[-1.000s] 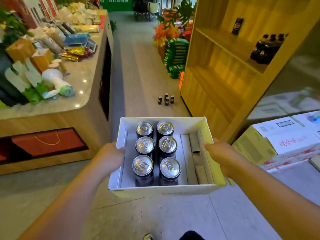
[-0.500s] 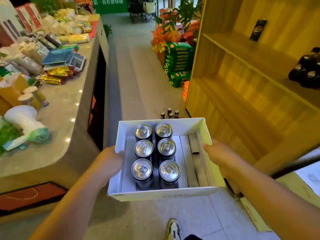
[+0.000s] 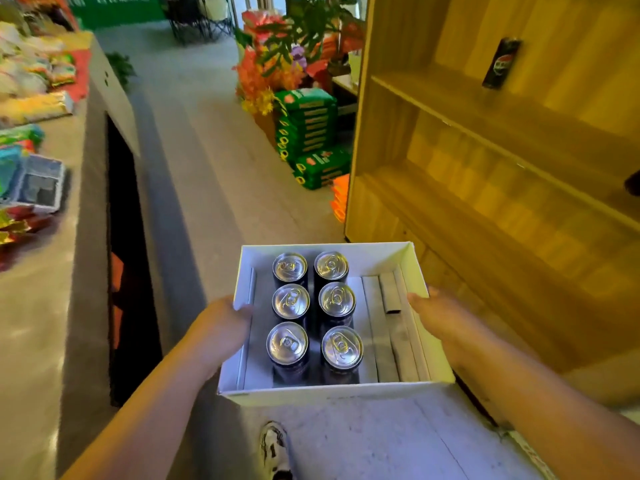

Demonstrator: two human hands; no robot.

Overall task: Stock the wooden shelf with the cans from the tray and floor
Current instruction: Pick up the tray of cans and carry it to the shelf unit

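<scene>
- The tray [image 3: 420,268] is held level in front of the body, the left hand [image 3: 221,329] clamped on its left wall and the right hand [image 3: 438,317] clamped on its right wall.
- Six cans [image 3: 313,315] stand upright in the tray in two rows of three, touching or nearly so — their silver tops face up.
- The cans are judged rigid, smooth and slippery. If full, the load is heavy for thin card, and the tray walls may flex.
- A can is best taken around its side wall, from above.
- The tray should be set down before either hand is freed.
- The wooden shelf [image 3: 485,209] stands just to the right; its middle and lower boards appear largely bare. One can [image 3: 502,64] stands on the upper board.
- The aisle is bounded by a counter [image 3: 38,306] on the left — the tray corners are to be kept off the shelf's upright edge.
- No cans on the floor are visible here.
</scene>
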